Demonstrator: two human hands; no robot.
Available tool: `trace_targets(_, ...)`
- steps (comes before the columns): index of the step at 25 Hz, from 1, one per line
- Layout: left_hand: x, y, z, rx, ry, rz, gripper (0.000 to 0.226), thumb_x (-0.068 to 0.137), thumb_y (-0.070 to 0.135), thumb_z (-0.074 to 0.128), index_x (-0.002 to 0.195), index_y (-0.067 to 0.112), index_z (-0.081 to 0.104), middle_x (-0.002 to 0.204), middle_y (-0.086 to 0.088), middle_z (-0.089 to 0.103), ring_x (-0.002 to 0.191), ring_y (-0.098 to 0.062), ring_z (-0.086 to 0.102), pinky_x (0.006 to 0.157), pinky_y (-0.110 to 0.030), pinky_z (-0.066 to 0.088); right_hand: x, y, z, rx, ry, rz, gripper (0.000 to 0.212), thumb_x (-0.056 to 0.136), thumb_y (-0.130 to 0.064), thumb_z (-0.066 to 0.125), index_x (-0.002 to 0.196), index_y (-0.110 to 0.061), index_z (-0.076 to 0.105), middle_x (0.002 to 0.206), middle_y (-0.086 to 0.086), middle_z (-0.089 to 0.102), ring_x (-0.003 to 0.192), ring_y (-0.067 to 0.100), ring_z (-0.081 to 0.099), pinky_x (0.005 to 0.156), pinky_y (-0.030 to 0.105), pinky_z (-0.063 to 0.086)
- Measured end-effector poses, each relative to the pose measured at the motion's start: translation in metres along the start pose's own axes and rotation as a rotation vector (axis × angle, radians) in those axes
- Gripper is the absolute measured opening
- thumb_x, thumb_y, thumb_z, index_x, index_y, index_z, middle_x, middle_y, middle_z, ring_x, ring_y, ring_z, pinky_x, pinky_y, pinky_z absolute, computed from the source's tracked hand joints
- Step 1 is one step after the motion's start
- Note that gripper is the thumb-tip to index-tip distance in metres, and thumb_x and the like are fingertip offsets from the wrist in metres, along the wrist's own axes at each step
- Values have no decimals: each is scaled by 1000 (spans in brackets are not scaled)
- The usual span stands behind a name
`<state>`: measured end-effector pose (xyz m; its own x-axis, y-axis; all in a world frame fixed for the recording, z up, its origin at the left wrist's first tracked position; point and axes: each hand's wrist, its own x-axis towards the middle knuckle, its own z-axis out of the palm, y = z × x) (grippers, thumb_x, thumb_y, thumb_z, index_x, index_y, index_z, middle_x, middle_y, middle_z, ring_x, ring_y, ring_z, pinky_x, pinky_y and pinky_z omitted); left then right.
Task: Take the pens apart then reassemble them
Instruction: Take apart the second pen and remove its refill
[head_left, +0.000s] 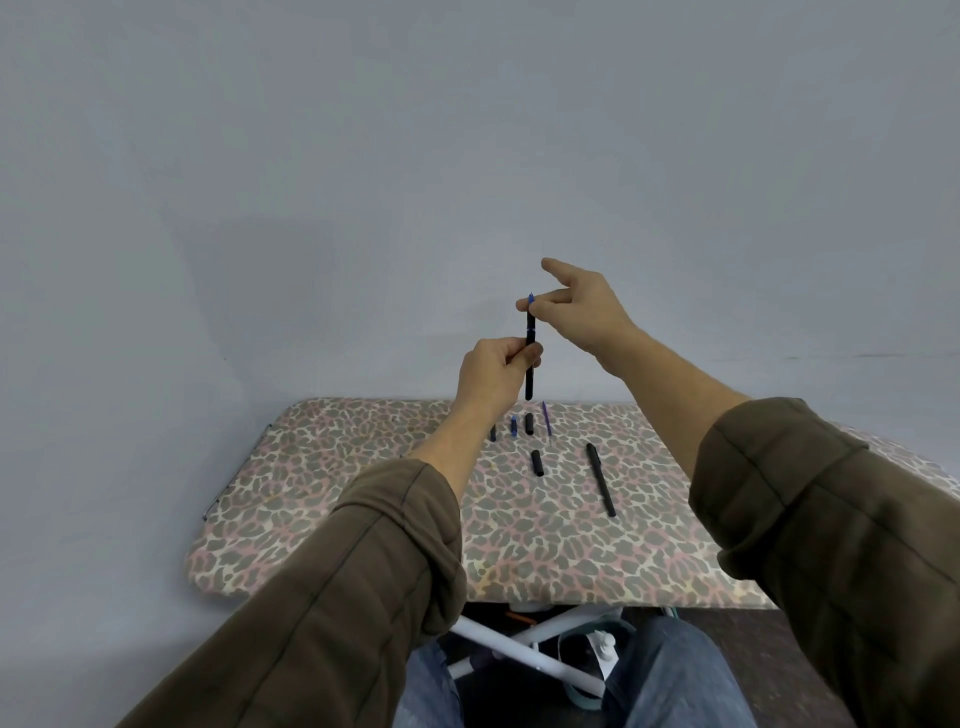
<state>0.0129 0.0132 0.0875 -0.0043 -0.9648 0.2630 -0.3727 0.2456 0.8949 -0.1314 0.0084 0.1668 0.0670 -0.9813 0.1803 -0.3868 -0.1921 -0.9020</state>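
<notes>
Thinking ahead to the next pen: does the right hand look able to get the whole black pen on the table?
Likely yes, once freed: the right hand now pinches the tip of the held pen, but nothing blocks the black pen below.

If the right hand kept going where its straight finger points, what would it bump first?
Probably only the plain pale grey wall. The right hand, pinching the slim black pen, points up and left; nothing else shows there, though depth is unclear.

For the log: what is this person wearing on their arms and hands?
Matching olive-brown padded sleeves with stitched seams: left sleeve, right sleeve, cuffs bunched at the forearms. The left hand and right hand are bare; no gloves, rings or watch show.
</notes>
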Motion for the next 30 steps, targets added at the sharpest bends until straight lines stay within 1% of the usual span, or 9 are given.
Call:
trace_targets(3,-1,0,0,-4,-1,-3,22,101,34,63,88,22,76,88,12,74,88,4,65,71,-15,43,-1,-1,2,-3,52,-21,82,90,-25,81,160,-17,39,106,-7,79,120,11,64,103,33,45)
trace_targets(6,-1,2,-1,-5,4,13,22,100,33,63,90,20,78,89,11,76,91,-3,68,75,-18,46,-2,-1,3,-28,132,-31,72,88,-22,83,152,-19,51,100,-5,79,113,13,68,79,21,48)
trace_targets(8,0,2,-2,3,2,19,22,100,33,63,88,21,77,88,12,75,89,0,67,73,-18,45,-2,0,3,-29,136,-26,65,90,-19,81,149,-21,55,98,-6,79,113,14,68,73,20,47)
trace_targets(14,1,-3,1,17,-4,0,23,101,34,62,83,26,74,84,17,72,85,7,63,69,-16,41,-2,2,3,-43,31,-14,69,96,-19,72,158,-18,43,112,-5,79,127,15,62,100,32,46)
trace_targets(17,0,-4,1,4,-3,0,22,101,34,63,86,24,75,86,16,73,86,7,64,70,-16,42,-2,1,3,-48,100,-27,77,89,-25,81,157,-20,45,108,-6,77,116,13,66,89,27,48)
trace_targets(21,2,-1,-1,18,10,14,22,100,33,64,85,24,76,83,17,72,83,8,63,70,-15,41,-1,3,3,-58,154,-71,67,90,-21,81,151,-24,54,96,-8,78,107,12,71,74,24,51)
trace_targets(23,3,-1,-1,23,8,19,23,100,33,63,86,20,77,85,14,73,85,5,64,71,-16,42,0,3,2,-44,124,-79,65,92,-17,77,152,-25,53,95,-10,79,110,12,71,81,26,54)
trace_targets(26,3,-4,0,24,-4,7,26,101,33,62,91,15,78,91,9,75,88,-2,66,73,-18,44,0,5,2,-27,82,-60,67,93,-17,74,155,-23,49,97,-10,81,118,11,67,95,28,47)
trace_targets(30,2,-5,2,7,-9,-7,24,101,34,62,94,18,78,90,11,75,89,1,65,73,-16,44,-1,5,4,-12,108,-44,76,87,-28,82,154,-18,48,101,-8,78,114,11,67,90,26,48)
